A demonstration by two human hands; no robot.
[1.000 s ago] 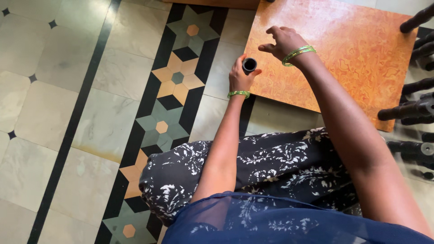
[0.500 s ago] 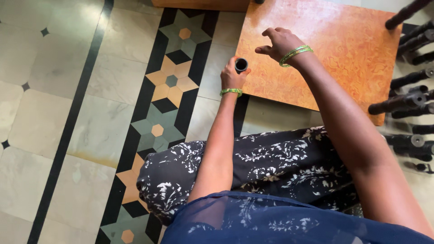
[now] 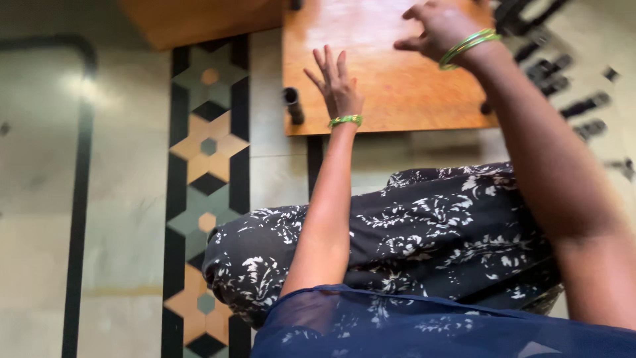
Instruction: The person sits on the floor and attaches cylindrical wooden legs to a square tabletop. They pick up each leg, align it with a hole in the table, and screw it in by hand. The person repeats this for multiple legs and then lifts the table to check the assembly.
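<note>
The left hand (image 3: 338, 83) is open, fingers spread and pointing toward the top of the frame, holding nothing; it hovers over the near left part of the board (image 3: 377, 99), an orange-brown wooden slab lying on the floor in the upper middle of the frame. Half a second ago that hand was wrapped round the tube (image 3: 292, 105), a short dark cylinder with an open top; now the tube stands alone at the board's left edge, just left of the hand and apart from it, so the person has let it go and left it upright there. A green bangle (image 3: 345, 120) sits on the left wrist. The right hand (image 3: 440, 30), at the top of the frame, is half curled with loose fingers above the board's far side, gripping nothing, much as it was before; it wears green bangles too. Outward from the hands, more dark cylindrical pieces (image 3: 550, 66) lie scattered on the floor in the upper right, blurred. A second wooden slab (image 3: 199, 20) shows in the upper left. The tiled floor (image 3: 119, 199) carries a star-patterned band down the left of centre, and the person's patterned dark cloth fills the lower right.
</note>
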